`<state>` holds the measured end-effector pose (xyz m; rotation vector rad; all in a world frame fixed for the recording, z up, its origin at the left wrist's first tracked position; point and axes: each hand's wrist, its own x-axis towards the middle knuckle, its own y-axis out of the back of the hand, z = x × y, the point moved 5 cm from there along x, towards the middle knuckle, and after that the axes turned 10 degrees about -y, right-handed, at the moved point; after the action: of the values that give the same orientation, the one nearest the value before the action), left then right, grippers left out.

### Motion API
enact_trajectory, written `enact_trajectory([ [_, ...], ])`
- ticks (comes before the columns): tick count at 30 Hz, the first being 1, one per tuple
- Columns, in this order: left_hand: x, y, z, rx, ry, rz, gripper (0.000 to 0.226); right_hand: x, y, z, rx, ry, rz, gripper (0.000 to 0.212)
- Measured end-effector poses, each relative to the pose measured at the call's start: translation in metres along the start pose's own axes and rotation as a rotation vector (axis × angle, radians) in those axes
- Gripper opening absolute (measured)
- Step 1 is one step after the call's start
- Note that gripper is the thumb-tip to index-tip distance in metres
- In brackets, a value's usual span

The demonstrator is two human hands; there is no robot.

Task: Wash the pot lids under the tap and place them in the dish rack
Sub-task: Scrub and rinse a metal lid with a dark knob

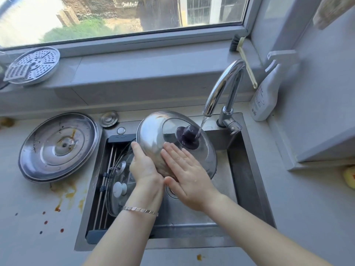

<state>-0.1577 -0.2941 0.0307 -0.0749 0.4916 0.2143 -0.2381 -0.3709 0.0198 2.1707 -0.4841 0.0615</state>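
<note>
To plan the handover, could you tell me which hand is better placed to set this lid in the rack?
Left: the left hand already grips the steel lid beside the dish rack; the right hand lies flat.

**Around your sink: the bystanders**

On the windowsill to your far left you have a perforated steamer plate [32,66] propped at a tilt. A dish brush [242,54] leans in the window's right corner. A white spray bottle [267,93] stands upright by the right wall. Orange sauce stains [67,194] smear your countertop [28,237] at left.

steel lid [153,139] tilted under tap stream, glass lid [119,189] in rack [99,189]
</note>
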Motion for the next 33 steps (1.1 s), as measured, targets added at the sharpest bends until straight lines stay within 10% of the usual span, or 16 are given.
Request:
enact_trajectory([
  [5,0.003,0.01,0.001,-0.062,0.015,0.08,0.042,-0.023,-0.004,0.043,0.136,-0.337,-0.183,0.083],
  [12,0.001,0.006,0.002,-0.064,0.029,0.119,0.046,-0.009,-0.005,0.004,0.082,-0.163,-0.067,0.075],
  [17,-0.005,0.009,0.007,-0.078,0.023,0.133,0.039,-0.002,0.0,0.038,0.138,-0.476,-0.11,0.085],
  [23,0.003,0.012,0.0,-0.088,0.058,0.151,0.046,-0.011,-0.006,-0.008,0.082,-0.084,-0.068,0.066],
  [30,0.011,0.02,-0.003,-0.192,0.081,0.155,0.046,-0.003,-0.001,0.071,0.38,-0.727,-0.139,0.055],
  [33,0.012,0.021,-0.007,-0.223,0.122,0.131,0.047,-0.005,0.008,0.039,0.156,-0.471,-0.049,0.057],
])
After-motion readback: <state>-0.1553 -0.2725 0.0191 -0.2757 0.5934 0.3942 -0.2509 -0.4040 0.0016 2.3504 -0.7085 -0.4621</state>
